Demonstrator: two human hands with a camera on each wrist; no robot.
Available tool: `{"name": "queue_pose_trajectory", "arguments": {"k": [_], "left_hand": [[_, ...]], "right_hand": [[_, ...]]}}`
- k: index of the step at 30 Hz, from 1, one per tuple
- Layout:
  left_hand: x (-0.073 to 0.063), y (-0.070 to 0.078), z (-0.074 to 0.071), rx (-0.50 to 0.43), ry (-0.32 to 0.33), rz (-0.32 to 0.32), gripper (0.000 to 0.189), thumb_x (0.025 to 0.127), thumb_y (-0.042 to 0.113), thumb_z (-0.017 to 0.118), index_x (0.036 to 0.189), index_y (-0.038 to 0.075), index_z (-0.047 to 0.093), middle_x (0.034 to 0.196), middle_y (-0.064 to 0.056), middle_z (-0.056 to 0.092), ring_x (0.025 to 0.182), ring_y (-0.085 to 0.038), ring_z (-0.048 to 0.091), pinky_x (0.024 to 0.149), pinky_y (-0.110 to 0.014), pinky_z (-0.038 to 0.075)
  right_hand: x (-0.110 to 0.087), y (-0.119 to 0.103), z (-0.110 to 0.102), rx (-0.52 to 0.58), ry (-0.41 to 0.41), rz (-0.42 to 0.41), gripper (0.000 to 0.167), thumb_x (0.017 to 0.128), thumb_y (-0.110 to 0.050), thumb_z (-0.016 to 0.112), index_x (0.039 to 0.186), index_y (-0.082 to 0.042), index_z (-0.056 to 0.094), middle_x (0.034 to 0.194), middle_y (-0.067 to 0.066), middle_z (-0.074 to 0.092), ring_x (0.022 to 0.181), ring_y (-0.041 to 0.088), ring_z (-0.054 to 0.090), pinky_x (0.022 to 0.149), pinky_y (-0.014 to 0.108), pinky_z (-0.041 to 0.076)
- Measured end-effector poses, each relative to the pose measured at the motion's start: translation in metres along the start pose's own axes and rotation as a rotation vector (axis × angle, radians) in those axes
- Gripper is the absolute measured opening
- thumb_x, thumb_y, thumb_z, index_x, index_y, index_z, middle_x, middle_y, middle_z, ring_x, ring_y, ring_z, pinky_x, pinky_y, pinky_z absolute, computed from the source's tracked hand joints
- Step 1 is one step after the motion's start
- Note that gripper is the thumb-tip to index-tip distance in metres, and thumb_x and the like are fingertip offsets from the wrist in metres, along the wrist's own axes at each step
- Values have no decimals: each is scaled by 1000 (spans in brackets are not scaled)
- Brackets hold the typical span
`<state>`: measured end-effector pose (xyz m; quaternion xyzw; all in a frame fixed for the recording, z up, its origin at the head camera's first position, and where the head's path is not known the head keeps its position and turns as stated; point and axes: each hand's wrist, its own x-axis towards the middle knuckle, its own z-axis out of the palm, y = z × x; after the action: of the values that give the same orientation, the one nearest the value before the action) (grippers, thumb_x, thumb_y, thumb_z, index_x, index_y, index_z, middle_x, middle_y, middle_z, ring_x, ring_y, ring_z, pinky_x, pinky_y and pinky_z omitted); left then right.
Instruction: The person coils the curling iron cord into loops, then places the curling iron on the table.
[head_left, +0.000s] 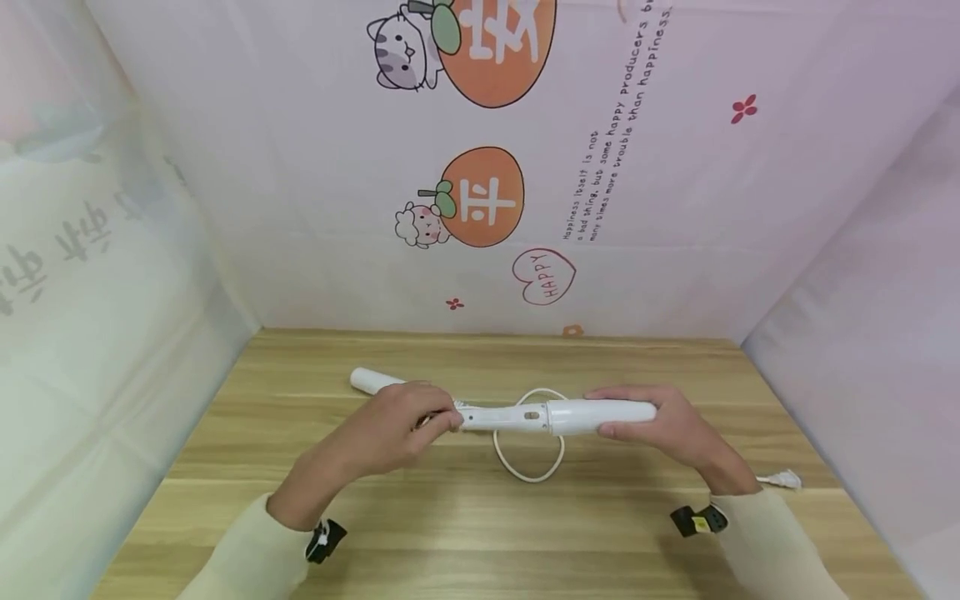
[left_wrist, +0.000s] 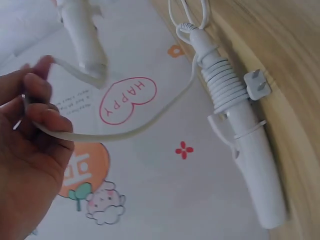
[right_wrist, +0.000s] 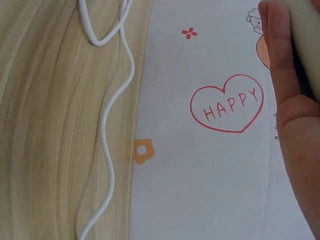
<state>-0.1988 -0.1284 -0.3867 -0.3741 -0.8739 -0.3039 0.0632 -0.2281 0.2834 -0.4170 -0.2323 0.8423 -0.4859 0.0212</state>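
Note:
A white curling iron [head_left: 502, 418] is held level over the table, its switch facing up. My right hand [head_left: 660, 421] grips its thick cylindrical end from the right, thumb on the near side. In the right wrist view only some fingers [right_wrist: 285, 55] and part of the pale iron [right_wrist: 307, 35] show. My left hand [head_left: 405, 421] is at the iron's other end, pinching its white cord [left_wrist: 102, 136] with curled fingers. That cord bends out from the iron's tail [left_wrist: 95, 67] in the left wrist view. A second white iron [left_wrist: 260, 175], cord wound round it, lies behind.
A loop of white cord [head_left: 528, 480] lies on the wooden table [head_left: 480, 542]. One plug [head_left: 783, 479] sits near my right forearm, another [left_wrist: 257, 85] beside the wound iron. A printed cloth [head_left: 337, 208] hangs along the back, with pale cloth at both sides.

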Motion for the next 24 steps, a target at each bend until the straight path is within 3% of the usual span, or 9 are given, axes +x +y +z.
{"name": "queue_pose_trajectory", "arguments": {"k": [5,11,14,19,21,24], "left_hand": [[0,-13,-1,-319,27,-57,19,111,17,65,95,19,76,73,10,52,63,-1,40,62,-22,39],[-1,-18,12,-535,50,-75,22,113,14,59,95,14,73,75,4,51,66,-4,41,62,-24,40],[-3,-19,24,-585,94,-140,23,115,15,57,99,10,73,75,3,51,64,-5,42,59,-23,39],[-2,-11,43,-635,203,-317,24,115,11,53,113,0,74,74,-1,54,61,-6,42,55,-21,37],[-1,-5,49,-648,242,-379,28,115,11,51,108,-6,72,72,-1,53,58,-5,41,53,-21,36],[0,4,54,-619,278,-422,30,117,17,48,115,2,74,73,1,56,57,-4,41,51,-20,35]], "right_hand": [[-6,1,-3,94,-62,-85,41,89,5,84,129,-3,79,123,-16,80,99,9,74,78,29,63],[-9,1,-3,204,-89,-162,49,86,15,77,130,-7,79,127,-12,80,99,8,75,76,28,63],[-8,0,-1,242,-58,-192,52,86,19,74,130,-8,79,128,-11,80,97,9,74,77,28,64],[-7,-1,5,283,7,-172,52,89,19,70,129,-13,81,125,-10,80,97,9,73,78,29,64],[-6,-3,8,258,57,-150,49,91,17,71,129,-12,81,124,-11,80,97,9,71,79,28,64],[-3,-7,12,176,148,-106,41,92,11,76,129,-6,80,122,-14,80,97,8,71,79,26,62]]}}
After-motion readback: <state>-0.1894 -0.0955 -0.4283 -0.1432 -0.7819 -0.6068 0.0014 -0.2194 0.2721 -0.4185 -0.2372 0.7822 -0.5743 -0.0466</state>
